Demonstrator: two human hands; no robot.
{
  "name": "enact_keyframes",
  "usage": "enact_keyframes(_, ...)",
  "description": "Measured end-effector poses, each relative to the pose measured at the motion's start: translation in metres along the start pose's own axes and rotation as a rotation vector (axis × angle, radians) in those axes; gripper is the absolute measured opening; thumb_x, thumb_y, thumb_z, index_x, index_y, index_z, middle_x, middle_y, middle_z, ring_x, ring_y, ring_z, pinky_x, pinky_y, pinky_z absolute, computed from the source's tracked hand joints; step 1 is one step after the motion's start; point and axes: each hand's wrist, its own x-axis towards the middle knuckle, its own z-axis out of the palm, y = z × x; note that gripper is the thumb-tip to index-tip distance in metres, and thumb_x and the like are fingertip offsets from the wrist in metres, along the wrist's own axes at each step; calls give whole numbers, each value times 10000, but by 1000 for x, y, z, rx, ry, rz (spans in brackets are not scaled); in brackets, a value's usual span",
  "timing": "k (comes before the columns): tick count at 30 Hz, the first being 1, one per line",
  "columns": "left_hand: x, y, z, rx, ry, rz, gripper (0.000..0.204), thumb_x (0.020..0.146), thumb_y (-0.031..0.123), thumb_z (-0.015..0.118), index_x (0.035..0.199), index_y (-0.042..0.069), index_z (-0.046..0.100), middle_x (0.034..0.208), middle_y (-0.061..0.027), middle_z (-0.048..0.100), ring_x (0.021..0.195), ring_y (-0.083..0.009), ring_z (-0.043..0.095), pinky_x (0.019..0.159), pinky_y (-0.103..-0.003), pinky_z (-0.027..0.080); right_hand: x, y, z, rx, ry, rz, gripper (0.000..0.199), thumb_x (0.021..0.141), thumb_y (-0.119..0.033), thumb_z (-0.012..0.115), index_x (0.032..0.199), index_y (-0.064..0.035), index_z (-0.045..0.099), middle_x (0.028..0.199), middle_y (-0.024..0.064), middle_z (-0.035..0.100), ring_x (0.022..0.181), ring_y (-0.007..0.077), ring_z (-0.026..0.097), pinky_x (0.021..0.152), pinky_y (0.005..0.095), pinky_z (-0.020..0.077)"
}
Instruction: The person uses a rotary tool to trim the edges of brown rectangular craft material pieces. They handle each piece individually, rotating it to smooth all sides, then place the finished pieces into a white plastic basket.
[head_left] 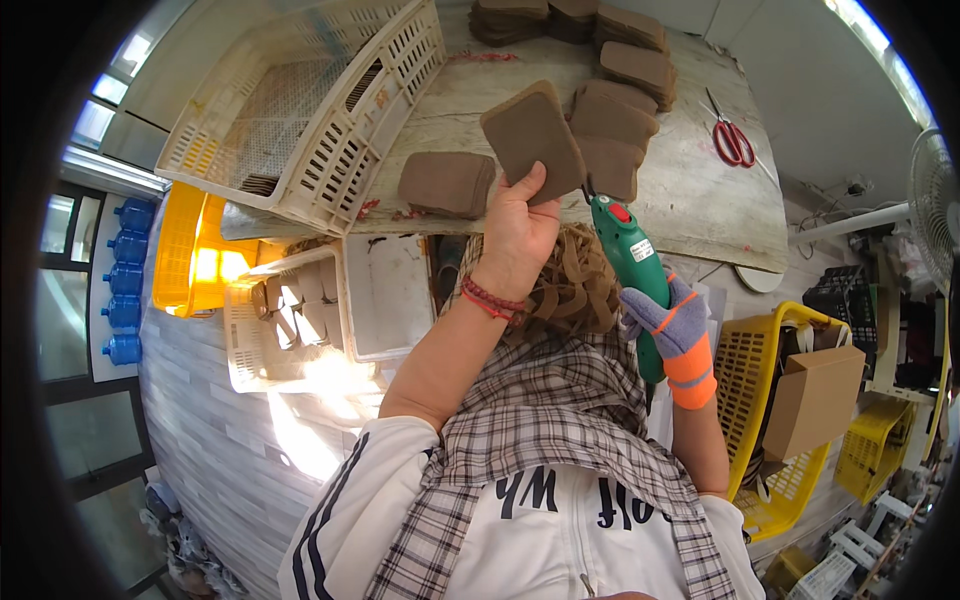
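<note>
My left hand (522, 235), bare, grips the lower edge of a flat brown square pad (533, 140) with rounded corners, thumb on its upper face. In my right hand (682, 335), in a grey and orange glove, is a green handheld electric cutter (627, 245) with a red button. The cutter's dark tip is beside the pad's lower right corner; whether they touch, I cannot tell. Below the pad lies a heap of curled brown strips (572, 285) over my lap. A low stack of like pads (447, 185) sits left of my left hand, and more stacked pads (612, 120) lie beyond.
The worn worktable (710, 215) bears red-handled scissors (734, 145) at right and a large white slatted crate (345, 150) at left. A white crate of brown pieces (240, 340) stands lower left. At right are a yellow basket (745, 375), a cardboard box (815, 400) and a fan (932, 200).
</note>
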Motion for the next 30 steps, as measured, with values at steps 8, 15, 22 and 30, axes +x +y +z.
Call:
enact_keyframes(8,-17,-11,4,118,22,-36,318,843,-58,586,1137,35,508,1157,-96,579,1078,-235,562,989,-375,446,3,-3,-4,-2,12,-3,352,778,-187,755,1000,17,574,702,33,621,531,76,561,483,211,455)
enact_keyframes(15,-31,-23,-9,230,-6,-108,303,853,-49,571,1141,28,516,1131,-94,598,1043,-227,584,942,-374,479,2,-11,-7,83,58,6,350,775,-171,753,1001,23,570,707,48,620,522,91,562,474,216,451)
enact_keyframes(22,-38,-15,-21,396,-81,-160,301,845,-62,572,1133,18,541,1098,-102,628,973,-221,624,851,-356,538,2,-16,-20,41,51,-27,345,776,-148,749,1011,26,565,697,46,614,521,101,568,476,231,472)
enact_keyframes(30,-28,44,-15,835,-217,-270,384,820,-102,569,1196,-32,536,1086,-113,642,965,-180,633,841,-316,536,-14,-17,-47,-62,-100,83,385,770,-135,750,1060,35,561,694,51,608,529,97,564,483,235,480)
